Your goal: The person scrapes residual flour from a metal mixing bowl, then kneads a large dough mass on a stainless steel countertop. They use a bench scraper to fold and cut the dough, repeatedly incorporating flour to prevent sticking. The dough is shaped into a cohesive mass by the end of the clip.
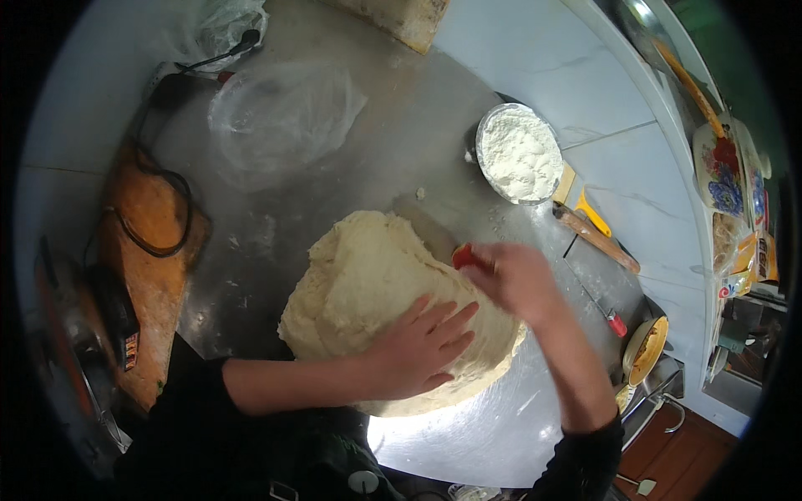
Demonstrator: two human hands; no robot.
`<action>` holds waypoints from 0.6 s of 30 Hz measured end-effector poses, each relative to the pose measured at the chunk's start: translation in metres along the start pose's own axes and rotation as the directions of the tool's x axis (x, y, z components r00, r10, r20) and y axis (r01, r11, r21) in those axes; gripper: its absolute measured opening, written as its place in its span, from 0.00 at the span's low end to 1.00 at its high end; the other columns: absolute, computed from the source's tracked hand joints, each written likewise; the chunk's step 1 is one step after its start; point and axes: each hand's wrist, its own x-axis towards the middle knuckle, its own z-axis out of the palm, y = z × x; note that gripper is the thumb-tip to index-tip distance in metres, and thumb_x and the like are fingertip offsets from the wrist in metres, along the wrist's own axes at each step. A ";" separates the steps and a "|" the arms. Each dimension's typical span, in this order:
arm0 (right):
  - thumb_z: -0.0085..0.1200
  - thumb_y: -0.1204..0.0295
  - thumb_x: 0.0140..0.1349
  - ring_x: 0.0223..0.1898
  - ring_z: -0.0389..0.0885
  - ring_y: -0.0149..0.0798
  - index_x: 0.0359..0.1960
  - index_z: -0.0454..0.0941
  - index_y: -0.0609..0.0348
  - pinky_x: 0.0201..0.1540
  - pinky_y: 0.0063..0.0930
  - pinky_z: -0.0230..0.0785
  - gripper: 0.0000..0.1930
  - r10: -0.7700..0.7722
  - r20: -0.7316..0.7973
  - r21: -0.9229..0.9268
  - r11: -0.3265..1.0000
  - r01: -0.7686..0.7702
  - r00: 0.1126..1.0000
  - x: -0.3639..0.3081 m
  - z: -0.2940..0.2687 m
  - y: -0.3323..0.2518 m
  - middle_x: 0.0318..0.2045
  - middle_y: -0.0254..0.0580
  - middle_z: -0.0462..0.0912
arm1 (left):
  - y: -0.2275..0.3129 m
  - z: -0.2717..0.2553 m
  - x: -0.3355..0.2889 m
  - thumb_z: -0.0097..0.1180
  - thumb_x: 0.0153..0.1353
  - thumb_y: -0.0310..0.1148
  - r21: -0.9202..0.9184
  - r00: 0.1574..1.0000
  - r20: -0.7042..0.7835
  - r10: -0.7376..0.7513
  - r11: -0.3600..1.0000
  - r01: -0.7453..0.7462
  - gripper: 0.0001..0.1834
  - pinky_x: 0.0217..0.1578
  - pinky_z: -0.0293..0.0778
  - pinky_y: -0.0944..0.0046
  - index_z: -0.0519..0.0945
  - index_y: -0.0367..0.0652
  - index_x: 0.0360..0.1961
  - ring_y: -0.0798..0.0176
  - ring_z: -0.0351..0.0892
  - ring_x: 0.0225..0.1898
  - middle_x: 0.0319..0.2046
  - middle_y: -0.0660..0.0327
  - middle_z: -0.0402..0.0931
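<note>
A large pale mound of dough lies on the metal worktop in front of me. My left hand rests flat on the near part of it, fingers spread and holding nothing. At the dough's right far edge, my right hand is closed around a red-handled tool. Only the red end shows clearly beside my fingers. A dull grey, blade-like strip runs from there along the dough's far edge, but I cannot tell the tool's exact kind.
A bowl of white flour stands far right, near a rolling pin, a yellow-handled tool and a red-handled rod. A clear plastic bag lies far left. An orange-brown board with a black cable is at left.
</note>
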 end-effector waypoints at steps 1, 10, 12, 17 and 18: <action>0.51 0.64 0.55 0.25 0.76 0.43 0.42 0.76 0.52 0.27 0.35 0.66 0.14 -0.086 -0.076 -0.112 0.991 0.078 0.993 -0.016 0.004 -0.012 0.22 0.41 0.75 | 0.002 -0.008 -0.004 0.57 0.51 0.45 -0.011 0.994 -0.099 0.052 0.999 -0.054 0.24 0.59 0.52 0.44 0.73 0.47 0.48 0.54 0.64 0.55 0.50 0.57 0.68; 0.57 0.72 0.50 0.22 0.70 0.32 0.49 0.74 0.51 0.24 0.27 0.63 0.21 -0.173 -0.325 -0.496 0.868 -0.012 0.930 -0.195 0.021 -0.034 0.26 0.31 0.69 | -0.067 -0.088 0.006 0.43 0.62 0.39 -0.224 0.941 -0.289 -0.174 0.968 0.110 0.18 0.59 0.53 0.51 0.73 0.41 0.49 0.52 0.66 0.55 0.52 0.55 0.70; 0.57 0.74 0.51 0.26 0.73 0.36 0.48 0.75 0.51 0.29 0.29 0.67 0.20 0.038 -0.441 -0.255 0.953 -0.166 0.897 -0.233 0.013 -0.018 0.27 0.36 0.73 | -0.063 -0.078 0.036 0.41 0.63 0.39 -0.298 0.979 -0.038 -0.201 0.937 0.181 0.19 0.56 0.59 0.54 0.73 0.39 0.48 0.52 0.67 0.54 0.51 0.54 0.71; 0.50 0.72 0.58 0.15 0.72 0.27 0.41 0.77 0.65 0.18 0.20 0.65 0.12 0.816 0.220 0.715 0.238 -0.657 0.535 -0.306 0.030 0.045 0.19 0.37 0.76 | -0.068 0.003 0.108 0.40 0.63 0.50 -0.122 0.906 0.371 -0.206 0.956 0.267 0.26 0.55 0.60 0.56 0.72 0.41 0.52 0.51 0.65 0.54 0.51 0.53 0.70; 0.49 0.71 0.59 0.13 0.71 0.26 0.39 0.78 0.66 0.16 0.19 0.64 0.12 0.804 0.320 0.687 0.168 -0.707 0.502 -0.314 0.038 0.061 0.18 0.36 0.75 | -0.066 0.011 0.112 0.41 0.62 0.52 -0.038 0.904 0.391 -0.172 0.979 0.202 0.28 0.55 0.61 0.57 0.72 0.42 0.53 0.51 0.66 0.54 0.50 0.53 0.70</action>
